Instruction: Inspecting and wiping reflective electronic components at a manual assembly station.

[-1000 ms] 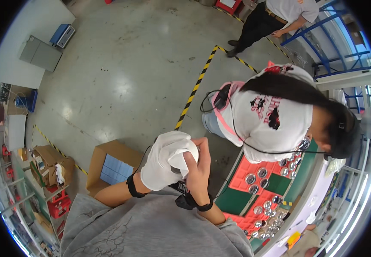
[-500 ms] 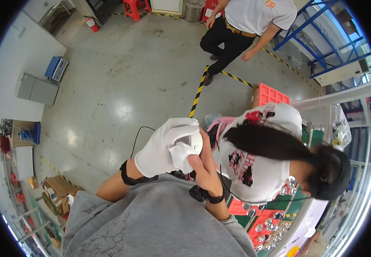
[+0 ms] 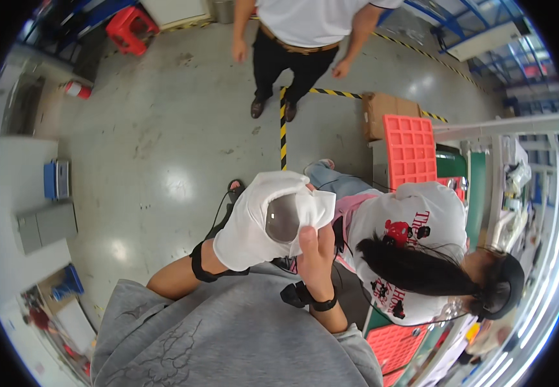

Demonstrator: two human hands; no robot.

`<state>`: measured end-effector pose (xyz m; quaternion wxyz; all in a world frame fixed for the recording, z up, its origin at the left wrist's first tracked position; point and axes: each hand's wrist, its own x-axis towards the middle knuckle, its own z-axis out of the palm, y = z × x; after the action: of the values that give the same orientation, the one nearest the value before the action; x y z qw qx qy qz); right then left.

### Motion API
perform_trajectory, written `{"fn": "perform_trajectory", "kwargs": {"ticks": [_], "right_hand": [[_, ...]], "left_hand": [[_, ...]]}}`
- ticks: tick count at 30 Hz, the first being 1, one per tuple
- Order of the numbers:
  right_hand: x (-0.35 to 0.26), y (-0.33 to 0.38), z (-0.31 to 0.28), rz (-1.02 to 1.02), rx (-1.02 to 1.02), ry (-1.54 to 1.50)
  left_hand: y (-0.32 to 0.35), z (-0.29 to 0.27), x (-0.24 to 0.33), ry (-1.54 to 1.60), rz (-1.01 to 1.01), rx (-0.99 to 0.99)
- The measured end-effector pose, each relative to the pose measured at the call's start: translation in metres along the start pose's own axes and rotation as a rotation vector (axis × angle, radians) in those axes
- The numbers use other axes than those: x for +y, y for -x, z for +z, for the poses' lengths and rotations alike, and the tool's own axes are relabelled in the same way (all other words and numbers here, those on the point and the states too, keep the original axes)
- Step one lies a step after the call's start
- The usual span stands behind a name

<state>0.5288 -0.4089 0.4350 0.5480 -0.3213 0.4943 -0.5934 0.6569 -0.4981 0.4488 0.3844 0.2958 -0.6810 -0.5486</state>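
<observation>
In front of my chest, my left hand (image 3: 244,226), in a white glove, is closed round a round glossy grey piece (image 3: 282,218) that looks like a lens or a shallow dome. My bare right hand (image 3: 318,255) pinches a white cloth (image 3: 316,208) against the right side of that piece, with its thumb on the near side. Most of the right fingers are behind the cloth. The left fingertips are hard to make out among the white folds.
A seated co-worker in a white shirt (image 3: 415,219) is close on my right, at a green-topped bench with red trays (image 3: 392,348). A red grid tray (image 3: 410,151) stands beyond. Ahead, another person (image 3: 302,39) stands by yellow-black floor tape (image 3: 283,142). A red stool (image 3: 129,30) is far left.
The glossy grey face of the piece has turned toward me, and the cloth has shifted to its right side. The standing person has come nearer and faces me. My view has turned slightly.
</observation>
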Motion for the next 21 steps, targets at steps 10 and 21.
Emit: {"fn": "perform_trajectory", "kwargs": {"ticks": [10, 21], "right_hand": [[-0.028, -0.115, -0.016, -0.162, 0.257, -0.134], [-0.070, -0.308, -0.239, -0.084, 0.742, -0.007]], "left_hand": [[-0.157, -0.007, -0.032, -0.004, 0.136, -0.224], [-0.399, 0.137, -0.095, 0.001, 0.136, -0.289]]}}
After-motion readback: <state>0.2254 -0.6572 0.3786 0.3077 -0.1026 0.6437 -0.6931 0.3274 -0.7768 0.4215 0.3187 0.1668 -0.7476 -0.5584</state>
